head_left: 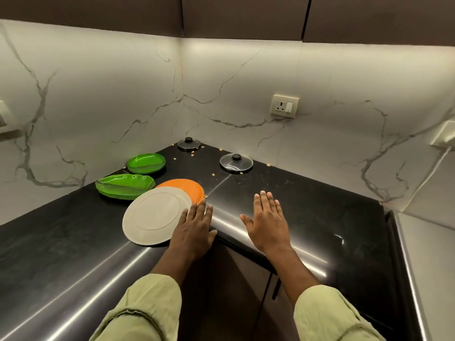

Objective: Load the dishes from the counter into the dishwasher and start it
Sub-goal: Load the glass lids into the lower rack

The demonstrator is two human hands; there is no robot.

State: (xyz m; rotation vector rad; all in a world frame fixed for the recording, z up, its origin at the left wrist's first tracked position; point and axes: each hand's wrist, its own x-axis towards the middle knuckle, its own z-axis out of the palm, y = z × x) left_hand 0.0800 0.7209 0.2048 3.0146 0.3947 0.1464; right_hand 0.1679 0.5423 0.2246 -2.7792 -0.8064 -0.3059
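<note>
I can read nothing here — no word, brand or number on the plates [152, 215], the lids [236, 162] or the socket [284, 106] — any mark on its switch is too small to tell.

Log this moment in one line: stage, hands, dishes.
stage: plates not yet lifted | left hand: flat on edge of beige plate | right hand: open over counter | also: orange plate, green plates, glass lids

Warm light came from under the cabinets [241, 18], washing the far wall [246, 77]. Glare streaked the dark desk [320, 205]. Wide-angle bending curved the edges; focus was fairly sharp.
</note>
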